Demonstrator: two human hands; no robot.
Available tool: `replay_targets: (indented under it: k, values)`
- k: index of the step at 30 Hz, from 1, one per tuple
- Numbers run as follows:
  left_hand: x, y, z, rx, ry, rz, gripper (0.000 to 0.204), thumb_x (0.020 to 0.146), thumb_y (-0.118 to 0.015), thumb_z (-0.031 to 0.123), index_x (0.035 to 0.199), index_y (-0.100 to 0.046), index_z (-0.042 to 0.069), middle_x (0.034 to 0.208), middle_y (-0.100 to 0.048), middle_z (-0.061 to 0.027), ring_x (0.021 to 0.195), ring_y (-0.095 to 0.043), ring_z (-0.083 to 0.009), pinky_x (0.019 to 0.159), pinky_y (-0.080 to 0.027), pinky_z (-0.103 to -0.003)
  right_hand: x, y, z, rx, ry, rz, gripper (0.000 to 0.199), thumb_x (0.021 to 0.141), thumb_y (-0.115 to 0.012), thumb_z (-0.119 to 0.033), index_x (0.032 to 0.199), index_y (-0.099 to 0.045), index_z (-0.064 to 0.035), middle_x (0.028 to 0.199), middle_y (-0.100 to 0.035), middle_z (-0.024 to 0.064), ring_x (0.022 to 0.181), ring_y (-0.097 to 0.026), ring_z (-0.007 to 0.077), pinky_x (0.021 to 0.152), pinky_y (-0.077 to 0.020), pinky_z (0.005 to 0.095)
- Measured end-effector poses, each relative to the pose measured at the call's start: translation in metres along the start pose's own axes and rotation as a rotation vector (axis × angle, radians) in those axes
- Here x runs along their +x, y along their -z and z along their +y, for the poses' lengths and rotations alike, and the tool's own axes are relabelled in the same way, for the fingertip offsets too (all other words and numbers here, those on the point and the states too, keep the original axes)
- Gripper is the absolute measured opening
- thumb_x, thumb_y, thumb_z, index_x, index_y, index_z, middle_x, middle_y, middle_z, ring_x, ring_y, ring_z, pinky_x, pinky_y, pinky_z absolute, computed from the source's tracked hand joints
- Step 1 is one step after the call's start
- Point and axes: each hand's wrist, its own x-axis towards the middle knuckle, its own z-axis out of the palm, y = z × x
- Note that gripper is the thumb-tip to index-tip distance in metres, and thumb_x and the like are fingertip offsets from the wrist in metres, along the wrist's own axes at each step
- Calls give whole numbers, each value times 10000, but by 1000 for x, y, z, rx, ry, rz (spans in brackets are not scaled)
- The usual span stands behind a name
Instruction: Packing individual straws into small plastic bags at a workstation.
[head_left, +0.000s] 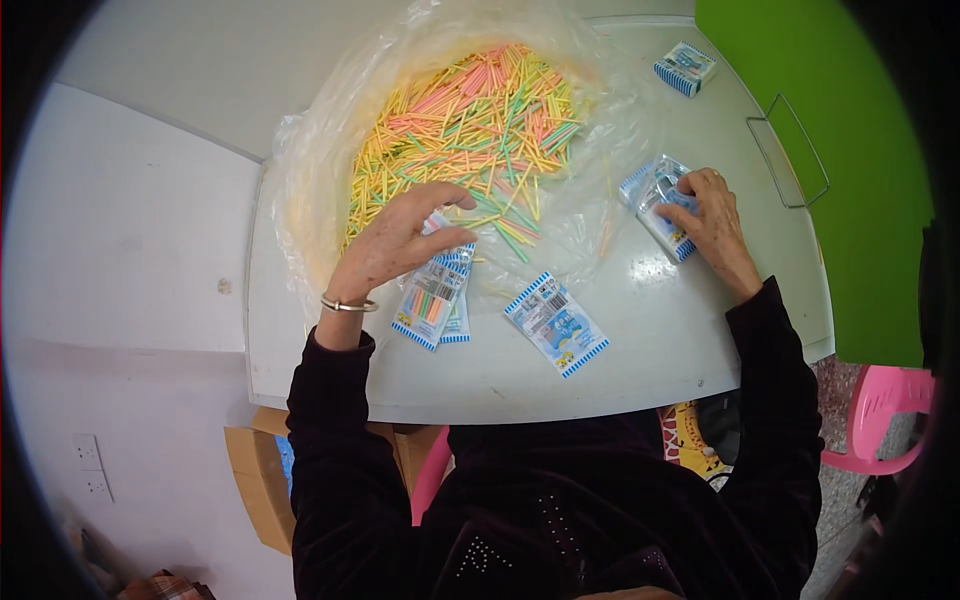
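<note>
A heap of thin coloured sticks (470, 125) in yellow, pink and green lies on a clear plastic sheet (320, 170) spread over a white table (520, 375). My left hand (395, 245) hovers at the heap's near edge, fingers curled, pinching the top of a small blue-and-white packet (432, 300) filled with sticks. My right hand (712, 222) presses down on a stack of clear blue-edged packets (655, 200) at the right. A flat printed packet (556, 323) lies between my hands.
A small blue-and-white box (686, 68) sits at the table's far right corner. A wire handle (790, 150) juts from the table's right side by a green wall. A pink plastic chair (885, 420) stands at the right; a cardboard box (262, 485) is under the table.
</note>
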Motion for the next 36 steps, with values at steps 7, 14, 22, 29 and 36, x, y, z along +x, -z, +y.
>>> replay_targets:
  k: [7, 14, 22, 29, 36]
  values:
    - [25, -18, 11, 41, -57, -9, 349, 777, -695, 192, 1066, -583, 32, 1018, -621, -56, 948, -564, -164, 772, -439, -256, 6, -2, 20, 132, -10, 43, 183, 792, -646, -128, 832, -527, 6, 764, -529, 90, 660, -504, 200, 583, -409, 309]
    - [62, -41, 44, -213, -192, 191, 322, 785, -687, 238, 1010, -598, 24, 963, -621, -64, 876, -577, -156, 725, -453, -291, 12, 33, -46, 217, 107, 144, 139, 807, -633, -64, 864, -521, -6, 704, -538, 61, 644, -498, 138, 590, -418, 264]
    - [60, -52, 37, -350, -120, 199, 133, 812, -637, 111, 870, -665, -5, 738, -643, -53, 735, -595, -98, 669, -468, -241, 19, 2, -110, 781, 1, -159, 392, 773, -687, -78, 1096, -478, 0, 887, -565, 78, 810, -537, 129, 723, -438, 250]
    - [39, -52, 25, -210, -169, 270, 121, 792, -635, 80, 883, -667, 5, 777, -653, -90, 716, -617, -156, 663, -472, -263, 20, -30, -102, 719, -35, -358, 177, 851, -617, -138, 869, -630, 38, 704, -599, 5, 673, -501, 51, 609, -400, 217]
    - [38, -60, 9, -59, -210, 297, 93, 793, -615, 71, 848, -650, 4, 766, -640, -103, 696, -611, -203, 644, -467, -286, 14, -38, -103, 792, -93, -443, 212, 868, -607, -168, 817, -617, 37, 641, -539, -23, 616, -425, 31, 534, -344, 219]
